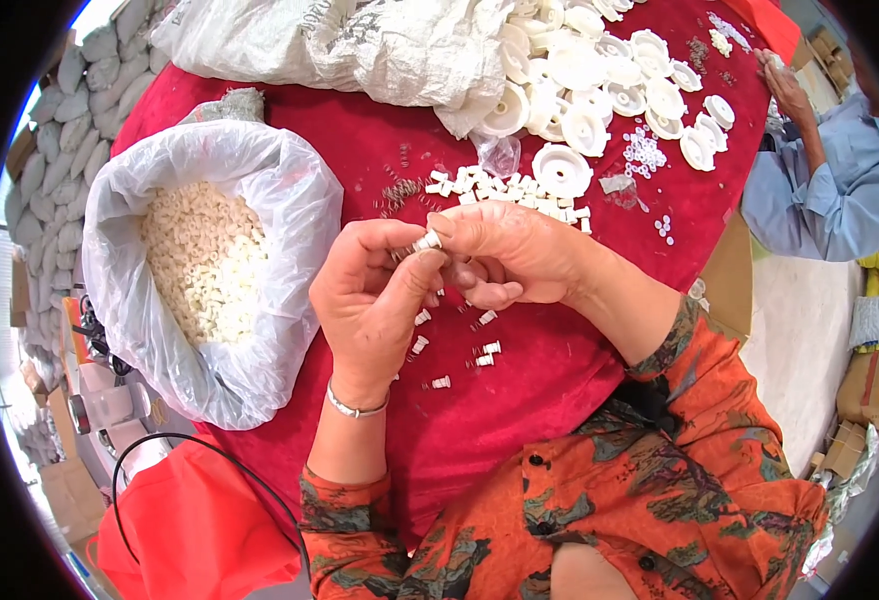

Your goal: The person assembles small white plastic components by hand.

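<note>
Over the red cloth my two hands meet, fingertips together. My left hand pinches a small white plastic part between thumb and forefinger. From the other side the fingers of my right hand close in on the same part; whether they also hold a spring is hidden. Beneath and in front of the hands lie several small white parts with springs attached. Just beyond the hands is a heap of loose white plastic parts, with a tangle of small metal springs to its left.
A plastic-lined sack full of small cream pieces stands at the left. Round white plastic housings and a white woven sack cover the far side. Small translucent rings lie to the right. Another person in a blue shirt sits at far right.
</note>
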`<control>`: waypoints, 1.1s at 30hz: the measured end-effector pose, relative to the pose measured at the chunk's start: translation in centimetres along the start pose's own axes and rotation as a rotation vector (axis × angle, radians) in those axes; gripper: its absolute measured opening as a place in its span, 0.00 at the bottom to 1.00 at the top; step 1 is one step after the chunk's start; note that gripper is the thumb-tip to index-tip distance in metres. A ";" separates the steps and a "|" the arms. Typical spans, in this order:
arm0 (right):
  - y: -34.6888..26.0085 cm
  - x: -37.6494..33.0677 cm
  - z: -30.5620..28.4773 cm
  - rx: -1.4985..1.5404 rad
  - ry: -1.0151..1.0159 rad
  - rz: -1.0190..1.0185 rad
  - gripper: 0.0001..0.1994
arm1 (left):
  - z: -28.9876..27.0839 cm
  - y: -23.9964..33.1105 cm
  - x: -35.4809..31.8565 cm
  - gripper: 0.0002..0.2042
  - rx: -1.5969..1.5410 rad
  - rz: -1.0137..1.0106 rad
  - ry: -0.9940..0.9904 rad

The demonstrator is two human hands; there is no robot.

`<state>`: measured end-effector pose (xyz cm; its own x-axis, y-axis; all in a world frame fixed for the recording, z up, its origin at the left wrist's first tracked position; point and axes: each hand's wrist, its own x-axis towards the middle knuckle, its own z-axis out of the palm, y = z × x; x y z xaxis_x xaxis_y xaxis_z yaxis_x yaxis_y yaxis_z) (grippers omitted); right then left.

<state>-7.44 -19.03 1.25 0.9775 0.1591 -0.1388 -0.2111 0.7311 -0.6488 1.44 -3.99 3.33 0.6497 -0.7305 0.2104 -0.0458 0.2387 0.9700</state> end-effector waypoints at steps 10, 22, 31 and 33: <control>0.4 -0.1 -0.6 0.076 -0.036 0.078 0.17 | -0.3 -1.1 -0.1 0.06 0.347 0.266 0.022; 0.5 0.5 0.5 -1.269 0.388 -0.971 0.06 | -1.4 -1.7 0.7 0.06 -0.177 -0.248 0.010; 0.6 -0.1 1.0 -0.829 0.456 -0.609 0.04 | -1.0 -1.2 0.9 0.03 -0.203 -0.192 0.018; 0.3 -0.2 1.2 -0.746 0.426 -0.543 0.05 | -0.8 -1.3 0.7 0.04 -0.148 -0.158 0.021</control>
<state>-7.68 -18.03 1.97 0.8911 -0.4273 0.1531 0.1742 0.0105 -0.9847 2.62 -4.31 2.09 0.6558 -0.7530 0.0531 0.1687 0.2148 0.9620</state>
